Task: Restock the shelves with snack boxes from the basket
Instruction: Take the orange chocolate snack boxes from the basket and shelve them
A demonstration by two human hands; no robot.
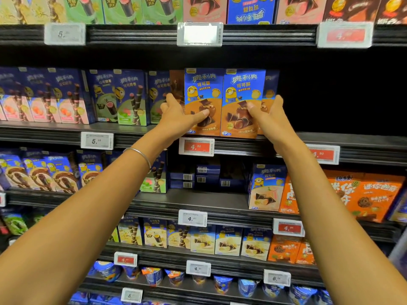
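Note:
Two blue-and-orange snack boxes stand upright side by side at the front edge of the second shelf (242, 142). My left hand (179, 116) grips the left box (203, 93), thumb across its front and fingers round its left side. My right hand (267, 115) grips the right box (243, 93), thumb on its front and fingers round its right side. More boxes of the same kind stand behind them. The basket is out of view.
A dark gap (341, 91) lies right of the two boxes on this shelf. Blue boxes with pink and green fronts (123, 97) fill the shelf's left part. A red 4.50 price tag (196, 146) hangs below. Lower shelves hold more boxes and cups.

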